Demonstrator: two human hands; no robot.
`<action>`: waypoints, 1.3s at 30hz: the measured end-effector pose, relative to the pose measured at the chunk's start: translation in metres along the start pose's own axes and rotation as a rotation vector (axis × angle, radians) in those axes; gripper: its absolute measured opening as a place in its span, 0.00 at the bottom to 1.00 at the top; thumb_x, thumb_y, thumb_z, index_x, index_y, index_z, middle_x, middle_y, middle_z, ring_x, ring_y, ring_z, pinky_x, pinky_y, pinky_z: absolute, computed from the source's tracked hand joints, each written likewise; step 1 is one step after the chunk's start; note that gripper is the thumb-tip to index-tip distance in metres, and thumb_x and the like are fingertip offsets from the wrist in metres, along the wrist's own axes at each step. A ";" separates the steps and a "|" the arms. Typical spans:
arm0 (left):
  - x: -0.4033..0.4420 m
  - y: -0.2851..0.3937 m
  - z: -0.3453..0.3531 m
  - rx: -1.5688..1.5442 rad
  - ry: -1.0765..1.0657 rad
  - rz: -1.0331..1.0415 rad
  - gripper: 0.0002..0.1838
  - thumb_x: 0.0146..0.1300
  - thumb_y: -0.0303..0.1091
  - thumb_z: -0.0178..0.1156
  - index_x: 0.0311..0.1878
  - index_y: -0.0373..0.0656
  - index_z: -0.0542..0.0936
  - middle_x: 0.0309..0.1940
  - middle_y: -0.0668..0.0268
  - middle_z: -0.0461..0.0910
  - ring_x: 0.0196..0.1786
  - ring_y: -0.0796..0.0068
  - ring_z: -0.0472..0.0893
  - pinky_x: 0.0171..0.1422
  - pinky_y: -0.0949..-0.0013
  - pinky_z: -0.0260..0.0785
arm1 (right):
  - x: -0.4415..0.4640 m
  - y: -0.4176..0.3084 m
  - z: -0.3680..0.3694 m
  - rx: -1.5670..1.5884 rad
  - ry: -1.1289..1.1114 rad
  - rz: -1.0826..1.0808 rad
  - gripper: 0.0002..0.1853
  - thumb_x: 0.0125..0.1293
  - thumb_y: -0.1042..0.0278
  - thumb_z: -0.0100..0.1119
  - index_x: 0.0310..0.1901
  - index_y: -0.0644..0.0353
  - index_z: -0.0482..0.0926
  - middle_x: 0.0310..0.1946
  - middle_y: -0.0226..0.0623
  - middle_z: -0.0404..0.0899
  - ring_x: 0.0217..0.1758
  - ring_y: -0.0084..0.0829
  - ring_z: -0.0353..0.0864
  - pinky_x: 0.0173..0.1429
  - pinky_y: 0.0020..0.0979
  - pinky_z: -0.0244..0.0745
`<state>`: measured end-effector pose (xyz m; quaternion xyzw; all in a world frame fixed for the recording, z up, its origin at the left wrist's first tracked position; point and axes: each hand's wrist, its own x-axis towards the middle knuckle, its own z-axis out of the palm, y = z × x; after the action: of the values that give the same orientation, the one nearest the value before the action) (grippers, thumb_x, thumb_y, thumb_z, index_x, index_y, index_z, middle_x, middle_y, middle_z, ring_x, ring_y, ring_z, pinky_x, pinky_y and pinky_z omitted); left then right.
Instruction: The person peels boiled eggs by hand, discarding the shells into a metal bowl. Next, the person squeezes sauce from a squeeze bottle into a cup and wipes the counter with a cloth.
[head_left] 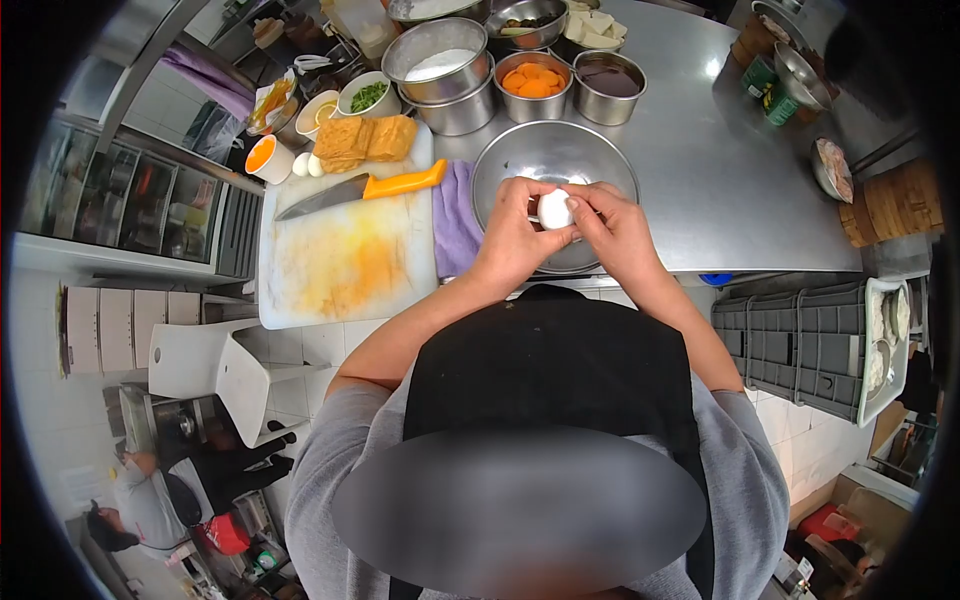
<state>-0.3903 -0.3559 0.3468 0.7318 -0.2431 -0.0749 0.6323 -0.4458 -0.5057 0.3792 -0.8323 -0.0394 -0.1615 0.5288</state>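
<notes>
Held a white egg (556, 209) between left hand (513, 233) and right hand (617, 226) above the steel bowl (494, 163); apparently finished two eggs (301, 164), leaving this one incomplete.

pale tiled floor (790, 435), white chair (238, 380), steel worktop (700, 180) with a bright glare (713, 67), glass-fronted cabinet (140, 190)

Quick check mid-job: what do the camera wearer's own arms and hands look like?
The left hand and right hand are both bare, with no gloves; no watch or bracelet shows at the wrists. The forearms are uncovered too, below short, loose grey sleeves. A black apron covers the front of the grey top.
</notes>
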 end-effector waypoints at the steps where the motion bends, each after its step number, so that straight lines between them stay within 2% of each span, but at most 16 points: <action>1: 0.000 -0.001 0.000 -0.044 -0.001 -0.016 0.29 0.47 0.28 0.77 0.49 0.37 0.69 0.49 0.58 0.67 0.48 0.68 0.77 0.50 0.67 0.79 | -0.001 -0.001 0.000 0.001 0.002 0.002 0.12 0.68 0.72 0.54 0.49 0.67 0.81 0.38 0.44 0.80 0.38 0.35 0.81 0.44 0.32 0.76; 7: -0.001 0.001 0.001 -0.071 0.000 -0.026 0.29 0.48 0.27 0.76 0.49 0.37 0.68 0.48 0.60 0.67 0.48 0.68 0.77 0.50 0.68 0.79 | -0.001 0.004 0.002 -0.006 0.043 0.018 0.11 0.67 0.74 0.54 0.47 0.67 0.81 0.37 0.44 0.80 0.38 0.37 0.81 0.44 0.32 0.75; 12: -0.001 0.011 -0.003 -0.055 0.010 -0.034 0.29 0.47 0.26 0.76 0.49 0.37 0.69 0.49 0.60 0.66 0.48 0.69 0.76 0.49 0.69 0.79 | 0.002 0.012 -0.003 -0.145 0.127 -0.068 0.06 0.63 0.76 0.58 0.40 0.64 0.82 0.37 0.41 0.80 0.38 0.38 0.80 0.43 0.34 0.75; 14: 0.000 0.009 -0.004 -0.027 0.017 -0.023 0.29 0.47 0.26 0.76 0.49 0.37 0.69 0.49 0.60 0.66 0.48 0.70 0.75 0.48 0.69 0.79 | 0.001 0.006 -0.001 -0.104 0.135 -0.064 0.05 0.62 0.75 0.59 0.38 0.64 0.82 0.36 0.40 0.80 0.38 0.38 0.80 0.43 0.34 0.75; 17: 0.000 0.003 -0.003 -0.011 0.033 -0.013 0.30 0.46 0.27 0.76 0.50 0.37 0.69 0.48 0.58 0.67 0.48 0.66 0.75 0.50 0.66 0.77 | -0.001 -0.005 0.000 -0.069 0.131 -0.082 0.04 0.61 0.75 0.61 0.37 0.62 0.82 0.35 0.39 0.79 0.38 0.37 0.80 0.43 0.34 0.75; 19: -0.001 0.005 -0.005 0.186 0.059 0.087 0.31 0.45 0.28 0.76 0.50 0.38 0.69 0.48 0.55 0.67 0.48 0.60 0.75 0.52 0.63 0.73 | -0.002 -0.007 0.000 -0.072 0.117 -0.106 0.04 0.60 0.74 0.62 0.37 0.62 0.82 0.34 0.39 0.79 0.38 0.37 0.80 0.42 0.34 0.75; 22: -0.001 0.006 -0.006 0.273 0.061 0.148 0.31 0.44 0.29 0.76 0.50 0.38 0.70 0.47 0.53 0.68 0.49 0.56 0.74 0.53 0.61 0.70 | -0.001 -0.006 0.001 -0.045 0.131 -0.115 0.04 0.59 0.75 0.63 0.36 0.63 0.82 0.34 0.38 0.79 0.38 0.38 0.80 0.41 0.34 0.75; 26: -0.005 0.011 -0.006 0.293 0.057 0.149 0.31 0.45 0.28 0.76 0.51 0.39 0.70 0.47 0.53 0.68 0.49 0.55 0.74 0.53 0.61 0.71 | 0.000 -0.002 0.002 -0.095 0.096 -0.136 0.04 0.58 0.75 0.63 0.34 0.64 0.80 0.34 0.39 0.78 0.37 0.40 0.79 0.40 0.37 0.74; 29: -0.006 0.013 -0.005 0.294 0.046 0.125 0.30 0.46 0.27 0.74 0.51 0.38 0.70 0.48 0.54 0.67 0.49 0.58 0.75 0.53 0.62 0.72 | 0.001 0.000 0.002 -0.129 0.071 -0.176 0.04 0.57 0.75 0.62 0.33 0.64 0.77 0.33 0.40 0.77 0.36 0.42 0.78 0.39 0.38 0.73; 31: -0.008 0.014 -0.004 0.237 0.026 0.082 0.28 0.48 0.26 0.74 0.51 0.39 0.71 0.49 0.61 0.65 0.48 0.69 0.76 0.50 0.67 0.77 | 0.002 0.005 0.000 -0.165 0.043 -0.206 0.05 0.57 0.75 0.62 0.33 0.63 0.76 0.32 0.40 0.77 0.36 0.43 0.78 0.39 0.39 0.73; 37: -0.007 0.012 -0.006 0.272 -0.017 0.083 0.29 0.48 0.25 0.74 0.52 0.39 0.71 0.50 0.61 0.65 0.50 0.69 0.76 0.51 0.68 0.77 | 0.002 0.013 0.000 -0.225 -0.018 -0.219 0.07 0.56 0.73 0.62 0.32 0.62 0.72 0.31 0.42 0.76 0.34 0.46 0.77 0.39 0.42 0.73; 39: -0.006 0.013 -0.007 0.245 0.011 0.088 0.29 0.49 0.25 0.74 0.53 0.39 0.70 0.50 0.61 0.67 0.50 0.70 0.76 0.51 0.68 0.77 | 0.002 0.015 -0.002 -0.259 0.011 -0.128 0.07 0.56 0.74 0.61 0.32 0.63 0.71 0.32 0.43 0.76 0.35 0.47 0.77 0.40 0.43 0.72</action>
<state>-0.3955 -0.3480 0.3596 0.7926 -0.2787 -0.0130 0.5422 -0.4409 -0.5148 0.3674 -0.8883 -0.0685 -0.2033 0.4060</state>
